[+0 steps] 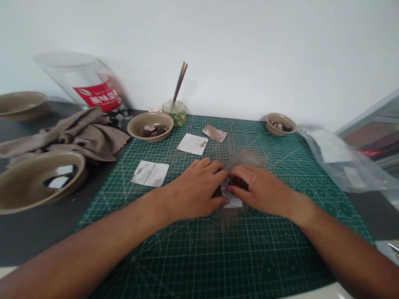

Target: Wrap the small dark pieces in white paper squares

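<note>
"What's nearest?"

"The mat (199, 257), spread under both forearms, presumably to guard the tabletop (28, 236). A little farther in, a slip (234, 202) of white paper lies on it, between the hands and partly under them"

"How are they placed?"

"The left hand (198, 191) comes from one side, palm down, thumb at the slip's edge and apart from the fingers. That may steady it. The right hand (262, 189) curls in from the other side, thumb beneath its bent fingers, perhaps for fine control"

"Clamped on anything?"

"I can't tell for either; the fingers hide what's between them, and it's blurred and dark there"

"And beyond?"

"A bowl (18, 201) to the left, with dark contents and bright patches, likely reflections. Then a stained square (151, 174) on the mat, and past it a whiter square (193, 144) and a brown piece (215, 133), all lying apart, maybe so they don't stick together"

"The edges?"

"A bag (339, 160) on the right, a crumpled cloth (93, 133) on the left, both mostly off the mat, which leaves the middle for the hands. Farther back, two more bowls hold dark and pale bits, a cup (179, 119) keeps sticks (180, 83) upright, and a jar (99, 97) leans by the wall (237, 54)"
</note>
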### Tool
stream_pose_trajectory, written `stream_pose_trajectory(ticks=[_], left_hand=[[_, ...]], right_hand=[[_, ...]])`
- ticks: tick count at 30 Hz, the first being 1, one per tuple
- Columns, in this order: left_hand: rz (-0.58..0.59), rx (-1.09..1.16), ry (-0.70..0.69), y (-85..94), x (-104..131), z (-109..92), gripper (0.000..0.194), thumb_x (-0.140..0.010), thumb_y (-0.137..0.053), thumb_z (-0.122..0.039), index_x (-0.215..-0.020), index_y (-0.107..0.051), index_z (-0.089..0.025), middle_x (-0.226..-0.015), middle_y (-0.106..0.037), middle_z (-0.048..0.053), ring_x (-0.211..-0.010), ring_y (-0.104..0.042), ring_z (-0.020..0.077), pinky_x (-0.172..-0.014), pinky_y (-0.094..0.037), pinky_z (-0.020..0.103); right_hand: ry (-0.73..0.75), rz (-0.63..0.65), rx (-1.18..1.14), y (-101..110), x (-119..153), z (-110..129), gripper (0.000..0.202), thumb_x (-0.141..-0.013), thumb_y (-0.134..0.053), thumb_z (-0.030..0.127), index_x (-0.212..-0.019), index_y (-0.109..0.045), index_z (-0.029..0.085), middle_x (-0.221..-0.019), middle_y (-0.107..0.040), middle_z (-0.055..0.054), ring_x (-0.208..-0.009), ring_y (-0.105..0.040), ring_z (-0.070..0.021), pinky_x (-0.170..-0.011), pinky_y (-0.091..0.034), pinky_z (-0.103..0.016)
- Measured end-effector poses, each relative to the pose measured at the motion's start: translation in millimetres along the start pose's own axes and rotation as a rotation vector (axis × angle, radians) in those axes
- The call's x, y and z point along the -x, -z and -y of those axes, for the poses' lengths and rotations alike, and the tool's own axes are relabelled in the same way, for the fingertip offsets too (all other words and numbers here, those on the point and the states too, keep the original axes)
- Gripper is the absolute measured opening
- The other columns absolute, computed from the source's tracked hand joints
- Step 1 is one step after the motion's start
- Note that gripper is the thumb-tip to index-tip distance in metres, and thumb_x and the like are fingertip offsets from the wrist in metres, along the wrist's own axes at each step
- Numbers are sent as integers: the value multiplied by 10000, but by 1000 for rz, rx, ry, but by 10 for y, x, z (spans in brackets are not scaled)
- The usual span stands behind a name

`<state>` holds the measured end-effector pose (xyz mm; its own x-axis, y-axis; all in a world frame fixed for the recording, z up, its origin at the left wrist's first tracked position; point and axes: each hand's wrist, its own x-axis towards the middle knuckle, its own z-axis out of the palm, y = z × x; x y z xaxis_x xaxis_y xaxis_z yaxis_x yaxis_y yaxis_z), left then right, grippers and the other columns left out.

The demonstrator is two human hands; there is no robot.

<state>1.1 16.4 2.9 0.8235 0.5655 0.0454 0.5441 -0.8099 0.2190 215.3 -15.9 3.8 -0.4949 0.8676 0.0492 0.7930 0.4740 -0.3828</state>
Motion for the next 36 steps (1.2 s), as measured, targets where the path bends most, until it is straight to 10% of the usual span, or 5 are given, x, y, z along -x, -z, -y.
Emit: stream_pose_trajectory(ticks=[36], left_hand=[[-35,42,147,-27,-6,-8,372,-848,-654,-458,-1138,-592,-234,-1201,-560,79,-1080,-506,310,-944,-429,506]], right_hand=[[254,51,-44,6,-32,-87,138,-963,-548,115,-932,-674,161,-943,-652,-58,-870,-611,-180,-799,-471,-318]])
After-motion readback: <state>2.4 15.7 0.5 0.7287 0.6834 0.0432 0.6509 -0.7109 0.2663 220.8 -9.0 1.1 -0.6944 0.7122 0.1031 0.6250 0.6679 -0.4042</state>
